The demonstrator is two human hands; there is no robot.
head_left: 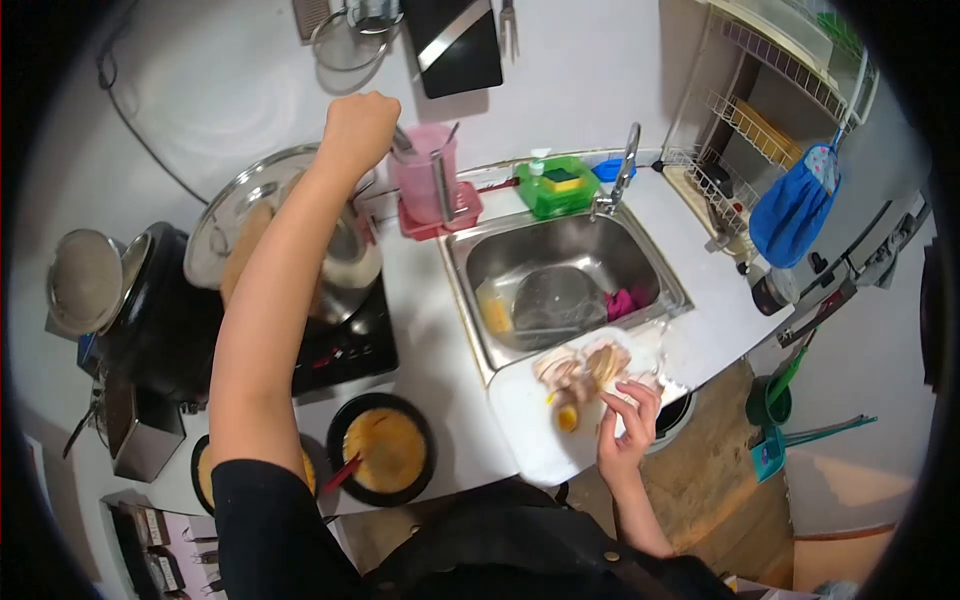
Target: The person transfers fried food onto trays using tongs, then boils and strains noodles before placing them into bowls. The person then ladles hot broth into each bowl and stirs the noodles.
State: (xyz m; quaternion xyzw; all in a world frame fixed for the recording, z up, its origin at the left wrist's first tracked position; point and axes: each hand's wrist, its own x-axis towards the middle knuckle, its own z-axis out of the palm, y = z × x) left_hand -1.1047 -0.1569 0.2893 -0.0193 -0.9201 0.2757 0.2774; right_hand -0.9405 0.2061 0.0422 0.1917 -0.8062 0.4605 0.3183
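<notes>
My left hand (pixel 362 130) is raised in a fist beside a pink plastic cup (pixel 415 185) that holds utensils. A metal utensil (pixel 403 142) shows just under the fist, pointing into the cup; its handle is hidden in my grip. My right hand (pixel 630 425) is at the right side of a white cutting board (pixel 520 440), fingers bent and apart, by pale pieces of meat (pixel 580 370) that look like chicken. Whether the fingertips touch the meat I cannot tell. A small round yellow-orange item (pixel 567 418) lies on the board.
A steel sink (pixel 560 270) with a basin in it lies behind the board. Below my left forearm is a stove with a steel pot (pixel 350 280) and a glass lid (pixel 215 240). A black bowl of orange soup (pixel 385 450) with a red spoon stands near the front edge.
</notes>
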